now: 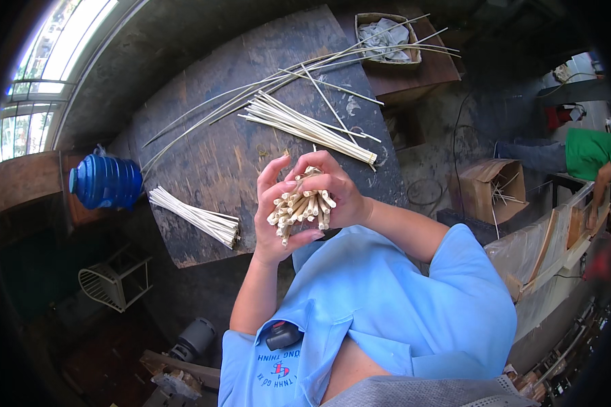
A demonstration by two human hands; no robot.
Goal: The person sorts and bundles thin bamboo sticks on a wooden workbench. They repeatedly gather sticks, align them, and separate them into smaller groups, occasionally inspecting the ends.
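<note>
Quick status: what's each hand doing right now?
Left hand: closed, holding the left side of a bundle of pale sticks.
Right hand: closed, holding the same bundle's right side.

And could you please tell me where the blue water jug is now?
In the head view, the blue water jug is on the left, by the table's left edge, above and left of a bundle of pale sticks.
</note>
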